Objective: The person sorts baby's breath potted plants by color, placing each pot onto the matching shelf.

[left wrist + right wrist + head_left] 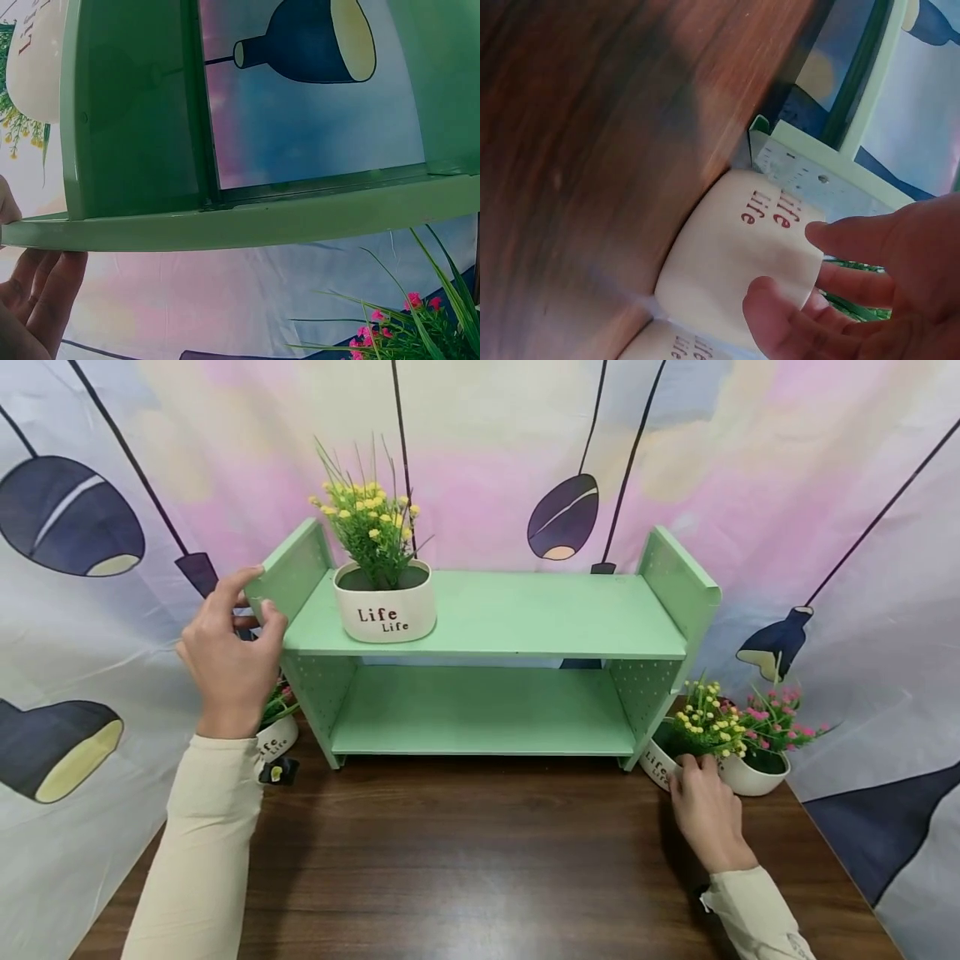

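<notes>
A light green two-tier shelf stands on the table. My left hand grips the front edge of its left side panel, thumb on the inner face and fingers on the outer. At the shelf's right foot, my right hand holds the rim of a white flower pot lettered "Life", which bears yellow flowers. Some fingers reach over the rim and others lie on the outer wall. Another white pot with pink flowers sits right beside it.
A white pot with yellow flowers stands at the left of the upper tier. Beyond the shelf's left side is a pot with pink flowers. The brown wooden table meets a lamp-printed cloth behind.
</notes>
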Tool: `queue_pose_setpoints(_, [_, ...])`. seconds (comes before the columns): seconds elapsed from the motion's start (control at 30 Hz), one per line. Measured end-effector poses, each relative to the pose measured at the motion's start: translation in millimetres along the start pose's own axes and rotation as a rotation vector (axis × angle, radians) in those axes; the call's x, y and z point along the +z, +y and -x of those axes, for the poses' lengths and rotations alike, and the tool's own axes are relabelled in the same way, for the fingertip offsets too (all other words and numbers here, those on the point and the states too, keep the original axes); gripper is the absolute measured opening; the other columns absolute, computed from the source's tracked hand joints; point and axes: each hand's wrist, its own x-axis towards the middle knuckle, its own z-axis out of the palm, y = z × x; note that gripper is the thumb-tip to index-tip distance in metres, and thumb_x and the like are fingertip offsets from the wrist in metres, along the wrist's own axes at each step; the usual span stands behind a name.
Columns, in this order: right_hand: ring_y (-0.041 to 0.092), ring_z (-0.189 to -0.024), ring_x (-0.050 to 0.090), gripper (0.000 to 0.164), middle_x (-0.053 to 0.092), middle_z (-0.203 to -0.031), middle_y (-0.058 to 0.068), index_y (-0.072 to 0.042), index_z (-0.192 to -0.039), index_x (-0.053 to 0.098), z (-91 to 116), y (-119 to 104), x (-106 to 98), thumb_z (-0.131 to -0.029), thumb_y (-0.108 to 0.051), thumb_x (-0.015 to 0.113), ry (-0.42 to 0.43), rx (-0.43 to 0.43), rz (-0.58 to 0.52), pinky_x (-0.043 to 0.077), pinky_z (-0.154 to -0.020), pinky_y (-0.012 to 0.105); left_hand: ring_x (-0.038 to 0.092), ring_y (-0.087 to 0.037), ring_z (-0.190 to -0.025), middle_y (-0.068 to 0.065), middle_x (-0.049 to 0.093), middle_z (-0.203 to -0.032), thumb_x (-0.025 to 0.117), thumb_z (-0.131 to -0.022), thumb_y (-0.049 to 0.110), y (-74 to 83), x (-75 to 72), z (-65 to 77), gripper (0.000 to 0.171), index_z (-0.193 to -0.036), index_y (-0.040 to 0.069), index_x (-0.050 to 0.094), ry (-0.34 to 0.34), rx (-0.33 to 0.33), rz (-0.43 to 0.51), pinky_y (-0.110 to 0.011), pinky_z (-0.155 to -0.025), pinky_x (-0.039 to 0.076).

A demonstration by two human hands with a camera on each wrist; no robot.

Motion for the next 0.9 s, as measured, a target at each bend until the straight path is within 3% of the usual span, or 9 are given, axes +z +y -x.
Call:
queue_pose_setpoints(0.13, [0.052,-0.065,0.06,0.025,0.057,-0.103,0.035,0.011,-0.116,0.066,10.9,5.7,-0.6,-0.099,-0.006,0.066,0.024,-0.001,-0.007,0.047,-0.049,0.061,0.073,-0.008,-0.08,-0.015,0.079,-0.104,0.063,-0.095,0.016,2.3,3.6,2.8,0.039,-0.13,0.026,0.076,-0.008,0.007,-0.003,-0.032,-0.076,0.034])
queue_pose_setpoints(0.2, [0.051,-0.066,0.061,0.024,0.058,-0.104,0.034,0.011,-0.115,0.067,16.6,7.6,-1.7,-0.098,-0.006,0.067,0.033,-0.004,-0.013,0.047,-0.049,0.061,0.077,-0.031,-0.081,-0.016,0.079,-0.106,0.063,-0.095,0.016,3.2,5.0,4.1,0.039,-0.13,0.025,0.076,-0.016,0.008,-0.001,-0.033,-0.074,0.033])
queue_pose_setpoints(0.27, [0.049,-0.066,0.062,0.022,0.06,-0.103,0.033,0.011,-0.113,0.068,22.5,8.8,-3.1,-0.097,-0.004,0.069,0.054,-0.013,-0.018,0.047,-0.05,0.061,0.076,-0.042,-0.082,-0.017,0.079,-0.107,0.063,-0.095,0.015,3.7,6.3,5.0,0.039,-0.131,0.024,0.075,-0.025,0.009,0.001,-0.033,-0.074,0.032])
queue_pose_setpoints(0.33, [0.047,-0.065,0.062,0.017,0.062,-0.1,0.03,0.01,-0.108,0.07,27.3,10.1,-4.0,-0.096,-0.002,0.071,0.081,-0.027,-0.025,0.047,-0.05,0.06,0.076,-0.04,-0.082,-0.017,0.079,-0.107,0.063,-0.095,0.015,4.0,7.9,5.6,0.039,-0.131,0.024,0.076,-0.025,0.01,0.002,-0.032,-0.073,0.032])
queue_pose_setpoints(0.37, [0.046,-0.065,0.062,0.015,0.063,-0.099,0.029,0.01,-0.106,0.07,29.0,10.3,-4.3,-0.095,-0.001,0.071,0.092,-0.034,-0.028,0.047,-0.05,0.059,0.076,-0.032,-0.08,-0.016,0.079,-0.107,0.063,-0.095,0.015,3.9,8.7,5.8,0.039,-0.13,0.024,0.076,-0.022,0.01,0.003,-0.032,-0.073,0.032])
queue_pose_setpoints(0.47, [0.043,-0.066,0.063,0.01,0.064,-0.094,0.024,0.008,-0.101,0.071,31.8,10.0,-4.8,-0.094,0.002,0.073,0.126,-0.054,-0.049,0.048,-0.053,0.059,0.068,0.003,-0.078,-0.014,0.08,-0.105,0.064,-0.094,0.015,2.6,10.2,5.5,0.038,-0.129,0.025,0.077,-0.005,0.005,0.007,-0.03,-0.072,0.032])
queue_pose_setpoints(0.57, [0.04,-0.073,0.067,0.009,0.066,-0.096,0.021,0.006,-0.103,0.072,32.0,8.0,-4.7,-0.095,0.002,0.072,0.143,-0.068,-0.095,0.052,-0.06,0.059,0.047,0.028,-0.077,-0.013,0.08,-0.105,0.064,-0.094,0.015,0.7,9.9,4.6,0.038,-0.128,0.026,0.077,0.011,-0.009,0.013,-0.03,-0.072,0.03])
queue_pose_setpoints(0.73, [0.035,-0.085,0.07,0.014,0.07,-0.103,0.019,0.005,-0.11,0.073,34.7,3.5,-3.7,-0.097,-0.001,0.072,0.179,-0.05,-0.187,0.054,-0.07,0.058,0.044,0.032,-0.075,-0.012,0.08,-0.107,0.065,-0.094,0.015,-1.1,8.1,1.3,0.038,-0.128,0.025,0.077,0.02,-0.019,0.009,-0.027,-0.074,0.031])
queue_pose_setpoints(0.9, [0.03,-0.077,0.067,0.017,0.068,-0.09,0.014,0.005,-0.111,0.072,38.9,2.6,-2.6,-0.096,-0.002,0.072,0.201,0.06,-0.21,0.048,-0.064,0.048,0.043,0.033,-0.075,-0.012,0.08,-0.108,0.064,-0.094,0.015,-2.1,7.1,-0.5,0.039,-0.128,0.026,0.077,0.02,-0.032,-0.002,-0.026,-0.073,0.03])
